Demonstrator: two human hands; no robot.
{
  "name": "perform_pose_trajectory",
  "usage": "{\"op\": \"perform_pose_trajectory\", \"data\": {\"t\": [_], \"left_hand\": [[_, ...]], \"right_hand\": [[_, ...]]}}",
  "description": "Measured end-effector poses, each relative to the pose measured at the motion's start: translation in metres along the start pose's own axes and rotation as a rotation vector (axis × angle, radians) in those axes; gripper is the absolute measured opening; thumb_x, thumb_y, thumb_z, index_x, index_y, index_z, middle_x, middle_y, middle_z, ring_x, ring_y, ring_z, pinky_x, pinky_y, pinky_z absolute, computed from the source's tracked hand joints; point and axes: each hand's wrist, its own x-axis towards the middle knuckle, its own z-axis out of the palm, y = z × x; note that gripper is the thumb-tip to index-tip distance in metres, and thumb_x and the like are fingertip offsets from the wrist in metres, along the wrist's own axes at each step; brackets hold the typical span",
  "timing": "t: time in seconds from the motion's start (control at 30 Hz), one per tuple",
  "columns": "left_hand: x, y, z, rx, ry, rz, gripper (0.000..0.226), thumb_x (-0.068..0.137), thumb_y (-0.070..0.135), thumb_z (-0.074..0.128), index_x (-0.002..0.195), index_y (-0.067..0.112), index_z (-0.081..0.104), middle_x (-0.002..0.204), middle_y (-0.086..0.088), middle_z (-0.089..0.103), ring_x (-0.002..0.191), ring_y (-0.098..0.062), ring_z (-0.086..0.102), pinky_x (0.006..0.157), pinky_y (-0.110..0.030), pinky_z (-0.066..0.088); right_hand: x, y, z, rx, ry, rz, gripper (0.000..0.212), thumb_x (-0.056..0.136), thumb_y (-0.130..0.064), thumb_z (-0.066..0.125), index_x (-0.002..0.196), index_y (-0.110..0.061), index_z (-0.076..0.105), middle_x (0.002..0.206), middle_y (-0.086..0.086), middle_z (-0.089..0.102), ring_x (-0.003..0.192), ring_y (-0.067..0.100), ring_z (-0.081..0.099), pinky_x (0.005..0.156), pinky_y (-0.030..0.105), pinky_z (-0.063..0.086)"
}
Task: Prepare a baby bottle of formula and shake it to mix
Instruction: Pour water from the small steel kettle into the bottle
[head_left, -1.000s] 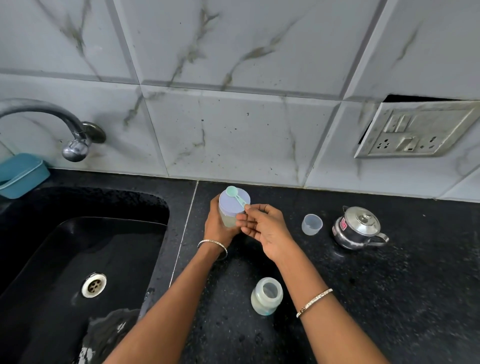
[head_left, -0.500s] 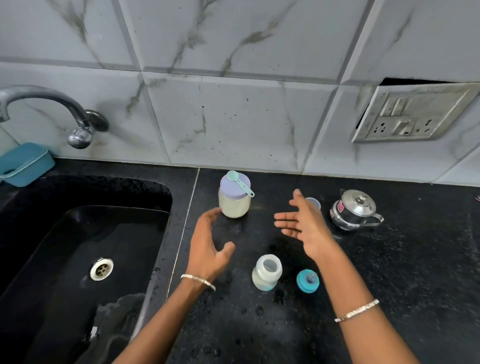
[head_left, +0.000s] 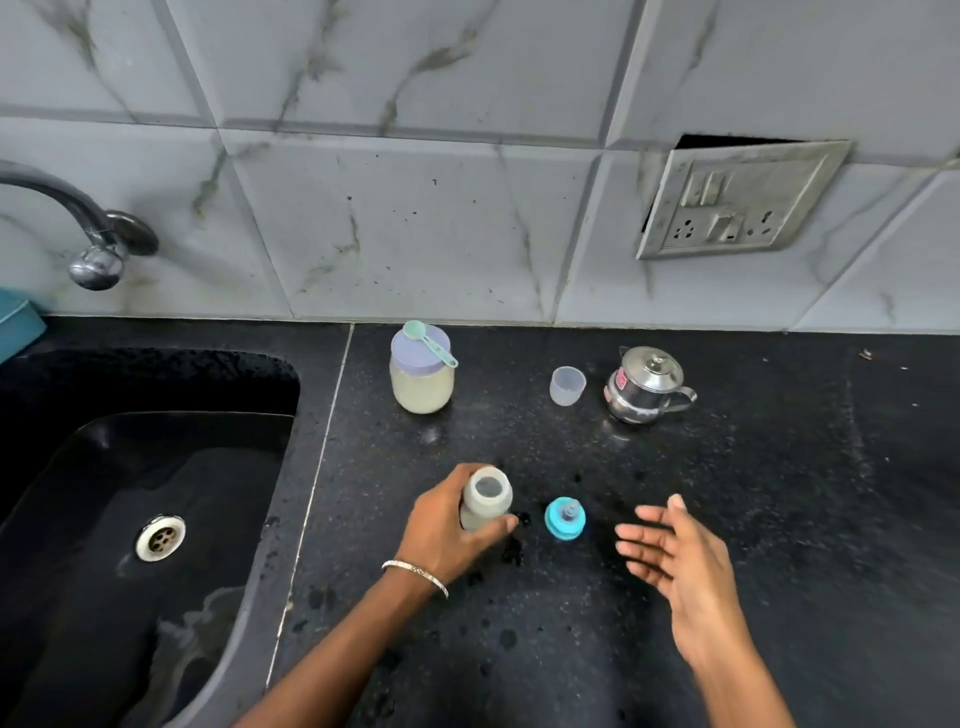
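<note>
Left grip (head_left: 447, 525) holds bottle (head_left: 485, 504) | right grip (head_left: 675, 556) wide | teat cap (head_left: 565, 518) between

A home kitchen. A black speckled table (head_left: 727, 519) holds a sunken black sink (head_left: 130, 493) with a metal drain, under a chrome tap (head_left: 88, 234). Marbled white wall tiles (head_left: 415, 234) carry a grimy socket plate (head_left: 737, 200). A small steel pot (head_left: 647, 384) stands near the wall.

Marble-tiled wall (head_left: 415, 234) above black countertop (head_left: 779, 519)
</note>
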Motion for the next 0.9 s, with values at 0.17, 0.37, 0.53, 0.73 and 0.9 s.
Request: {"op": "perform_pose_trajectory", "data": {"t": [0.17, 0.37, 0.53, 0.73, 0.9], "left_hand": [[0.004, -0.002, -0.012, 0.006, 0.149, -0.018, 0.045, 0.070, 0.037, 0.090, 0.103, 0.034, 0.059, 0.094, 0.017, 0.072, 0.086, -0.002, 0.069, 0.073, -0.013, 0.051], [0.022, 0.017, -0.052, -0.018, 0.306, -0.043, 0.058, 0.067, 0.026, 0.093, 0.109, 0.019, 0.054, 0.098, 0.011, 0.070, 0.079, 0.013, 0.064, 0.064, -0.004, 0.045], [0.020, 0.027, -0.069, -0.074, 0.365, -0.040, 0.057, 0.063, 0.031, 0.089, 0.107, 0.021, 0.055, 0.090, 0.017, 0.071, 0.080, 0.012, 0.065, 0.067, -0.003, 0.047], [0.015, 0.035, -0.069, -0.101, 0.357, -0.043, 0.060, 0.059, 0.042, 0.090, 0.106, 0.028, 0.054, 0.093, 0.015, 0.071, 0.086, 0.011, 0.065, 0.067, -0.009, 0.049], [0.015, 0.037, -0.070, -0.125, 0.345, -0.057, 0.061, 0.053, 0.061, 0.075, 0.104, 0.035, 0.053, 0.101, 0.031, 0.067, 0.089, 0.008, 0.065, 0.071, -0.011, 0.046]], "right_hand": [[0.008, -0.002, -0.015, -0.042, -0.028, -0.066, 0.040, 0.108, -0.039, 0.047, 0.105, -0.007, 0.072, 0.095, 0.017, 0.080, 0.087, 0.029, 0.071, 0.071, 0.038, 0.054], [0.078, -0.043, -0.017, -0.059, 0.054, -0.280, 0.032, 0.108, -0.038, 0.048, 0.138, -0.027, 0.053, 0.133, 0.000, 0.061, 0.119, 0.018, 0.058, 0.091, 0.039, 0.052], [0.124, -0.068, 0.002, -0.092, 0.111, -0.248, 0.040, 0.106, -0.049, 0.047, 0.132, -0.020, 0.058, 0.124, -0.005, 0.060, 0.110, 0.014, 0.057, 0.105, 0.046, 0.050], [0.152, -0.065, 0.012, 0.018, 0.112, -0.265, 0.036, 0.099, -0.036, 0.067, 0.074, -0.013, 0.056, 0.090, 0.001, 0.064, 0.090, 0.010, 0.061, 0.108, 0.047, 0.052], [0.153, -0.061, 0.020, 0.352, 0.025, -0.248, 0.036, 0.097, -0.013, 0.070, 0.067, -0.013, 0.050, 0.075, -0.008, 0.072, 0.084, 0.001, 0.070, 0.113, 0.044, 0.045]]}}
